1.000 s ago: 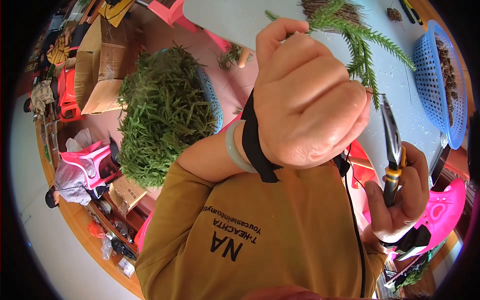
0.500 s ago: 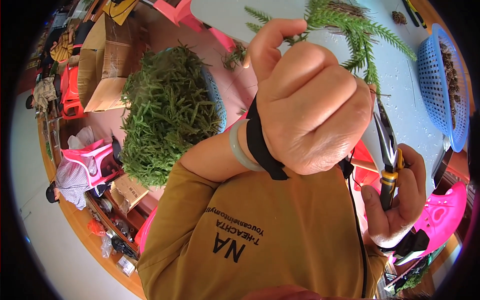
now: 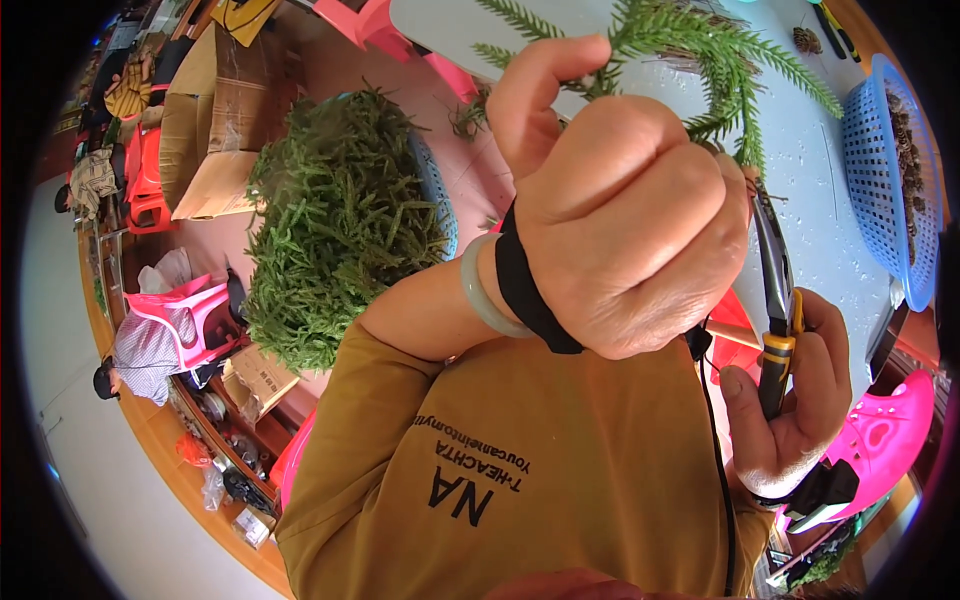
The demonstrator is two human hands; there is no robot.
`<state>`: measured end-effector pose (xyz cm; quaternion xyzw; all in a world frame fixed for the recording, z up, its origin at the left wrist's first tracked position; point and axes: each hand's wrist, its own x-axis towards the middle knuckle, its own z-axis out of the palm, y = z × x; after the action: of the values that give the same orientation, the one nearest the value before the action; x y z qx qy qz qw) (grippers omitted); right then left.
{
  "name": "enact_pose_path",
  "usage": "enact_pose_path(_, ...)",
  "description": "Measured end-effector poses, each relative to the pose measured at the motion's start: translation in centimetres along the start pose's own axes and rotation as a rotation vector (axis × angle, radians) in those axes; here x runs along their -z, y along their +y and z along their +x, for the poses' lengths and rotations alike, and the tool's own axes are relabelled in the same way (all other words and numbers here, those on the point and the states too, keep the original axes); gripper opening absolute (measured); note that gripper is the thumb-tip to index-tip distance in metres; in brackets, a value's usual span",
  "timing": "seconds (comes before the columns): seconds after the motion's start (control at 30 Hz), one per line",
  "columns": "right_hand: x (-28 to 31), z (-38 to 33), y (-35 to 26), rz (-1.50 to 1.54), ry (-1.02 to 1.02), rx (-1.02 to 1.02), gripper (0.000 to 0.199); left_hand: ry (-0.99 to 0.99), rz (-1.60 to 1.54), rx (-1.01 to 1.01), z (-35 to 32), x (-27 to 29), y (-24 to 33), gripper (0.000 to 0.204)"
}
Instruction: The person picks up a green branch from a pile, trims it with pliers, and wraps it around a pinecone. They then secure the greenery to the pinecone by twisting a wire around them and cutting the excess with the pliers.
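Note:
My left hand (image 3: 635, 225) is curled closed, knuckles up, around green artificial pine sprigs (image 3: 735, 52) that bend in a loop above the table. Its fingertips and grip point are hidden behind the back of the hand. In my right hand (image 3: 812, 395) is a pair of pliers (image 3: 774, 285) with black and yellow handles. The jaws point away from me, and their tips meet a thin brown stem or wire end just beside my left hand's fingers. Whether the jaws are fully closed is hard to see.
A blue basket of pine cones (image 3: 855, 160) stands on the light table (image 3: 810, 215) at right. One pine cone (image 3: 806, 41) and another tool (image 3: 838, 32) lie at the far edge. A heaped basket of pine sprigs (image 3: 345, 230), a cardboard box (image 3: 215, 125) and pink stools are at left.
My left hand and the sprigs have shifted slightly, and the pliers' tips sit a little closer to the hand. Both grips are unchanged.

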<state>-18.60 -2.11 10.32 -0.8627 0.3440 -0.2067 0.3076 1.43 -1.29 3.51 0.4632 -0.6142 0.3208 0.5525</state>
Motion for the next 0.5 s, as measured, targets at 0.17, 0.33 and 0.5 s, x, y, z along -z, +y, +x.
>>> enact_pose_path(0.17,-0.3,0.4,-0.6,-0.055,-0.052,-0.021,0.024,0.002,0.005,-0.033,-0.7,-0.4,-0.6,0.015)
enact_pose_path(0.33,-1.2,0.3,-0.4,-0.093,-0.051,-0.056,0.023,-0.003,0.016,-0.06,-1.3,-0.4,-1.1,0.014)
enact_pose_path(0.5,-1.2,0.2,-0.1,-0.176,-0.028,-0.04,0.024,-0.022,0.024,-0.073,-1.4,-0.4,-1.3,0.013)
